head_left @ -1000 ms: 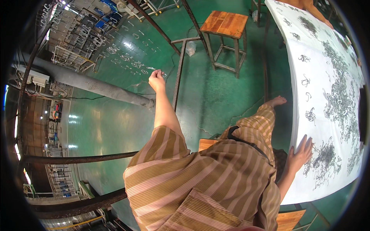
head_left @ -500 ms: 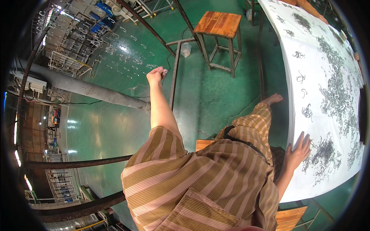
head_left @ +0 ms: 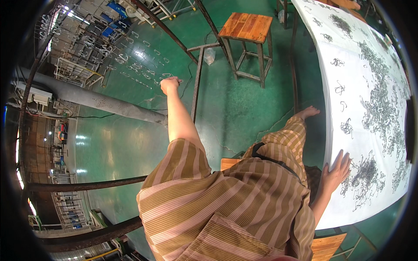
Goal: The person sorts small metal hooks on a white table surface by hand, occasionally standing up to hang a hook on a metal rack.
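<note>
My left hand [head_left: 170, 85] is stretched out away from my body, its fingers curled closed. What they grip, if anything, is hidden. Right beside it hang the ends of pale, shiny metal hook chains [head_left: 135, 66], spread in rows toward the upper left. On the white-covered table [head_left: 335, 209] at the right, my right hand [head_left: 336, 174] lies with its fingers extended. Its fingertips are next to a loose pile of dark wire S-shaped hooks [head_left: 365, 170], and it holds nothing.
A wooden stool [head_left: 246, 28] stands ahead on the green floor. Dark metal frame bars [head_left: 198, 87] run near my left arm, and a thick grey pipe [head_left: 100, 98] slants behind it. More dark hooks [head_left: 379, 95] lie across the table. Another person's arm [head_left: 346, 3] shows at the far end.
My left hand has moved slightly left and turned, hiding the shiny loop that showed at its fingers. Some hanging hooks have swung. My right hand has stayed in place.
</note>
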{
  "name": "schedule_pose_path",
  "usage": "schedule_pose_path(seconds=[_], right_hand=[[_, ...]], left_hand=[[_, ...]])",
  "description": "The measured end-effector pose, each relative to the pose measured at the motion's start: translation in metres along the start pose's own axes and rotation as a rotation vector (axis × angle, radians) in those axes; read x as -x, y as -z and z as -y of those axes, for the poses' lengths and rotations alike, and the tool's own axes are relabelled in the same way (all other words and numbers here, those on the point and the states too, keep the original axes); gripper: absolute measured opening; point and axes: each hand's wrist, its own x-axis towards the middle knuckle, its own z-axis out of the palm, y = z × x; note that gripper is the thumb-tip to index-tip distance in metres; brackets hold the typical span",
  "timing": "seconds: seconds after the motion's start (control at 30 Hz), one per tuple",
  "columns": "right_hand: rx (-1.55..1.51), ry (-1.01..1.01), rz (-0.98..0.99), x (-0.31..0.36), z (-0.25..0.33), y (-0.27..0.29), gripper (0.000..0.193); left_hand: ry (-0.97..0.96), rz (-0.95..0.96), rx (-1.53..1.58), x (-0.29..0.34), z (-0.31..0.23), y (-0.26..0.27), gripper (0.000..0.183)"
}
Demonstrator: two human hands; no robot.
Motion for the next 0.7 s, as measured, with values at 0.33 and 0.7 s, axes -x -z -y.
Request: schedule_pose_path(seconds=[0.33, 0.7], right_hand=[[-0.006, -0.01, 0.009, -0.002, 0.001, 0.0, 0.08], [0.001, 0.021, -0.002, 0.001, -0.004, -0.001, 0.08]], left_hand=[[0.284, 0.364, 0.862, -0.013, 0.007, 0.003, 0.008], [0.274, 0.38, 0.97, -0.019, -0.004, -0.005, 0.012]])
